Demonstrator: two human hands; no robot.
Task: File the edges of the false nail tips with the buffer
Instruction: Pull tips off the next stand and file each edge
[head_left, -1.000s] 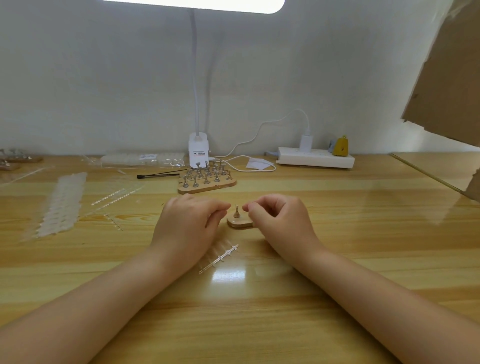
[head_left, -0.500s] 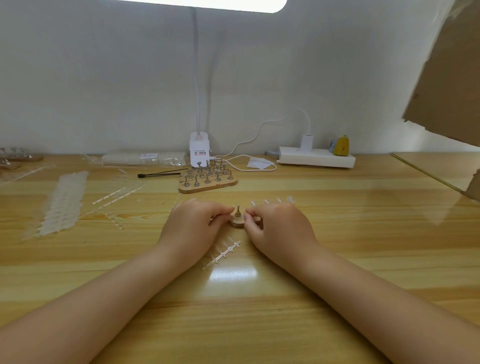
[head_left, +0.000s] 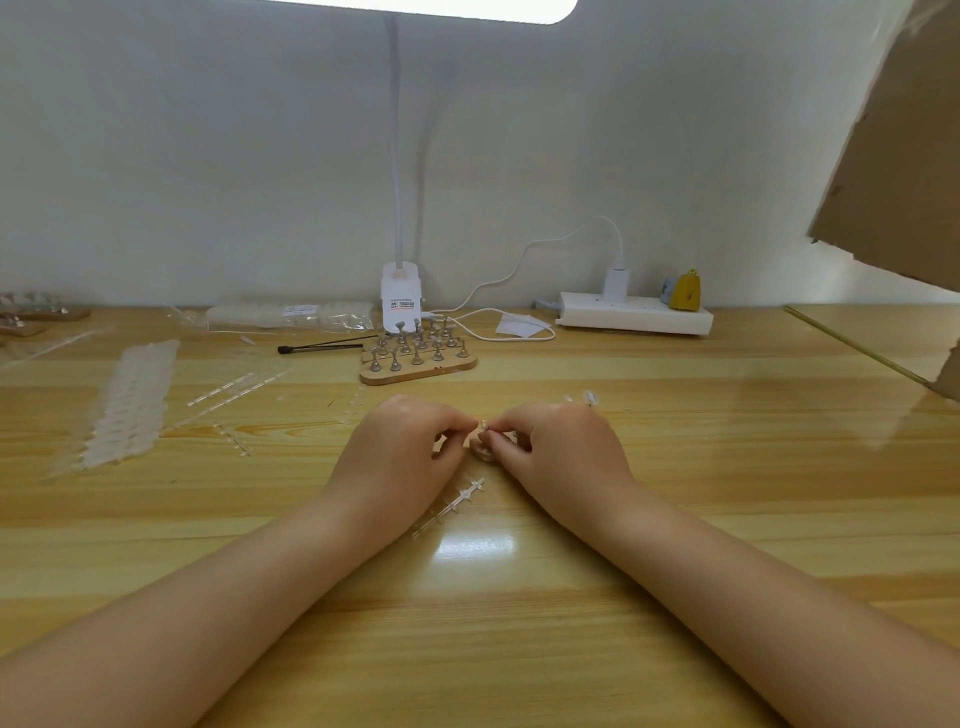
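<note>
My left hand (head_left: 405, 447) and my right hand (head_left: 558, 449) meet at mid-table, fingertips pinched together over a small wooden stand (head_left: 482, 456) with one metal peg. Most of the stand is hidden by my fingers. My left fingers grip the stand at its peg. My right hand holds a clear strip of false nail tips (head_left: 588, 399), whose ends stick out behind my knuckles. I cannot tell whether a tip sits on the peg. A bare clear plastic strip (head_left: 451, 505) lies on the table just in front of my hands.
A wooden board with several metal pegs (head_left: 415, 361) stands behind my hands, and a black stick (head_left: 322, 345) lies left of it. Rows of clear nail tips (head_left: 130, 405) and loose strips lie at the left. A lamp base (head_left: 400, 299), a power strip (head_left: 634, 313) and cables line the wall.
My hands have closed in on the small stand until the fingertips meet over its peg. The nail tip strip now shows behind my right hand.
</note>
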